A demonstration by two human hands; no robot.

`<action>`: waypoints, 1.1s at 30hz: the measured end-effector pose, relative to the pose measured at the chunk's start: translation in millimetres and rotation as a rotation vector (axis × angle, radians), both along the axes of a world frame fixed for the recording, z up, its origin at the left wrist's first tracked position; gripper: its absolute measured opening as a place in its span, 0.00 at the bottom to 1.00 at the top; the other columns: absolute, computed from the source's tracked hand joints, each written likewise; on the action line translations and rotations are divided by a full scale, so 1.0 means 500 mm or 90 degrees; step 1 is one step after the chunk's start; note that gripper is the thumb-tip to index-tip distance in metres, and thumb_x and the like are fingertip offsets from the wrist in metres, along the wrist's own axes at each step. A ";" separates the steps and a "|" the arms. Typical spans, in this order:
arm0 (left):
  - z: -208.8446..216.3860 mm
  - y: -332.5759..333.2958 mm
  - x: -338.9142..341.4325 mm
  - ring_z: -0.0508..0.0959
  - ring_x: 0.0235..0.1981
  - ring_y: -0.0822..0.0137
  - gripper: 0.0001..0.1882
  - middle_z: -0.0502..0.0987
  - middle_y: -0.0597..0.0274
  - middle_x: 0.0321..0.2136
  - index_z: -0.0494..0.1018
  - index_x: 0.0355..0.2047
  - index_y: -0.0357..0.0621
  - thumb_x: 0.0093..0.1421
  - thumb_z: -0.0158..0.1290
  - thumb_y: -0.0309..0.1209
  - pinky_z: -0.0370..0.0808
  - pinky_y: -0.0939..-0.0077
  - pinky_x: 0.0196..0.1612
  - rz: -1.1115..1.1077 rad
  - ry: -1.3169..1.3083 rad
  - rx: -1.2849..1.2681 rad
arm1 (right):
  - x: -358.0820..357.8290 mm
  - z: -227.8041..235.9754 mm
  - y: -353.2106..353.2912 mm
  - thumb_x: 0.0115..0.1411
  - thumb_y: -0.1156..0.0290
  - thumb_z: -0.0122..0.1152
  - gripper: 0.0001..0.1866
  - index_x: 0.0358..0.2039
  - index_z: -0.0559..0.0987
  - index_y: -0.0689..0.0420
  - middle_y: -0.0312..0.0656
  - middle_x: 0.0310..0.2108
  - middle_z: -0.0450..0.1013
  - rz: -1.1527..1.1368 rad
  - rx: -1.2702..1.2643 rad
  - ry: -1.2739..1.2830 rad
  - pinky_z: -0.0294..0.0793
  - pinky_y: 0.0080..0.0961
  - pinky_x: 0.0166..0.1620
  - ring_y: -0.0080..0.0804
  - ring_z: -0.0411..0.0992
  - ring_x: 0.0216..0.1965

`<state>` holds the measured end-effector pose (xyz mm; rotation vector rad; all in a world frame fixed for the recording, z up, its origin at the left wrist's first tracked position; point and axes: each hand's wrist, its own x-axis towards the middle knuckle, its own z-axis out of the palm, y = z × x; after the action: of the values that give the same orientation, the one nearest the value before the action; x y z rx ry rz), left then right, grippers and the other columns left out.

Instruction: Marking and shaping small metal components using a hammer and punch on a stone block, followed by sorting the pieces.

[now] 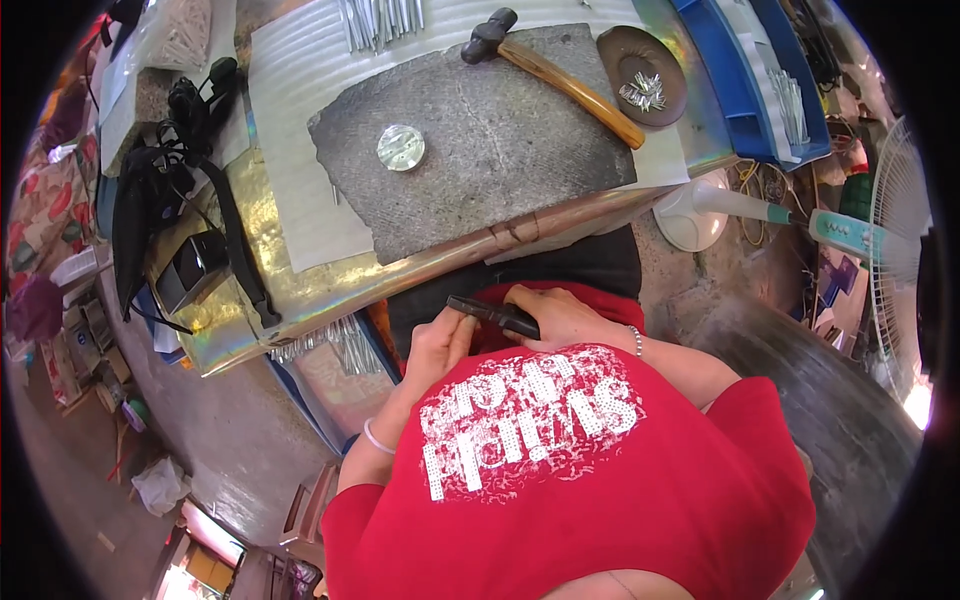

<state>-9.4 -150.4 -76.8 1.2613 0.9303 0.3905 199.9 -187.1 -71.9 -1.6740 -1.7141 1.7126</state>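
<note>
Over my lap, my right hand (565,315) is closed around a dark pliers-like hand tool (490,312), whose head points left. The fingers of my left hand (440,340) are pinched together beside the tool's head; whatever they hold is too small or hidden to make out. Ahead of both hands, a rough grey stone slab (480,150) lies on the table. A round silvery metal disc (401,147) rests on its left part. Across the slab's far right lies a hammer (570,85) with a wooden handle. A brown oval dish (640,60) beside it holds small shiny metal pieces.
Thin metal rods (382,20) lie at the table's far side. Black straps (225,210) and a dark box (195,268) sit on the left. A blue tray (745,125) stands at right, near a fan (895,230). More rods (340,345) lie below the table edge.
</note>
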 end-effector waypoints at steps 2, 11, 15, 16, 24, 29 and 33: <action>-0.001 0.004 0.012 0.75 0.17 0.59 0.03 0.70 0.53 0.17 0.70 0.32 0.38 0.59 0.50 0.25 0.69 0.67 0.18 -0.034 0.231 0.413 | -0.001 -0.002 0.007 0.53 0.64 0.61 0.17 0.38 0.69 0.58 0.54 0.26 0.74 -0.017 0.009 0.005 0.70 0.43 0.33 0.54 0.74 0.30; -0.017 0.034 -0.010 0.72 0.16 0.64 0.04 0.69 0.55 0.16 0.71 0.33 0.37 0.61 0.49 0.25 0.65 0.73 0.19 -0.062 0.060 0.200 | -0.003 0.002 0.011 0.53 0.63 0.61 0.16 0.38 0.69 0.57 0.54 0.26 0.73 -0.011 -0.038 -0.025 0.70 0.45 0.33 0.55 0.74 0.31; -0.037 0.014 -0.025 0.63 0.15 0.80 0.09 0.67 0.69 0.16 0.71 0.30 0.37 0.63 0.49 0.31 0.58 0.83 0.19 0.013 -0.120 -0.191 | -0.003 0.002 0.010 0.53 0.64 0.61 0.16 0.39 0.69 0.57 0.54 0.27 0.73 -0.005 -0.047 -0.024 0.70 0.45 0.33 0.55 0.74 0.32; -0.041 0.014 -0.028 0.63 0.15 0.80 0.09 0.67 0.69 0.16 0.71 0.30 0.37 0.63 0.49 0.31 0.58 0.83 0.19 0.013 -0.120 -0.192 | -0.002 -0.004 0.008 0.53 0.64 0.61 0.17 0.39 0.69 0.57 0.55 0.27 0.73 0.005 -0.032 -0.017 0.70 0.45 0.33 0.55 0.74 0.32; -0.040 0.009 -0.017 0.54 0.13 0.84 0.16 0.56 0.78 0.12 0.66 0.23 0.41 0.63 0.48 0.38 0.49 0.86 0.16 0.048 -0.457 -0.672 | 0.008 0.012 0.017 0.51 0.58 0.63 0.22 0.41 0.69 0.57 0.56 0.31 0.73 0.012 -0.055 0.040 0.70 0.43 0.36 0.57 0.73 0.35; -0.004 0.015 -0.009 0.64 0.14 0.80 0.11 0.66 0.68 0.14 0.70 0.27 0.37 0.63 0.49 0.33 0.60 0.82 0.18 0.030 -0.115 -0.208 | 0.006 0.002 0.009 0.51 0.58 0.63 0.22 0.41 0.69 0.57 0.56 0.30 0.73 -0.006 -0.044 0.046 0.70 0.42 0.35 0.57 0.73 0.35; -0.001 0.003 -0.003 0.74 0.16 0.65 0.03 0.71 0.55 0.17 0.71 0.33 0.38 0.61 0.49 0.25 0.70 0.75 0.22 -0.037 0.196 0.315 | -0.002 0.002 0.011 0.53 0.64 0.59 0.16 0.37 0.69 0.59 0.56 0.24 0.73 -0.009 -0.002 0.022 0.69 0.48 0.31 0.56 0.73 0.29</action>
<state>-10.9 -148.9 -77.3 1.8351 1.0908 0.4006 199.0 -181.5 -70.8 -1.6444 -1.6800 1.7292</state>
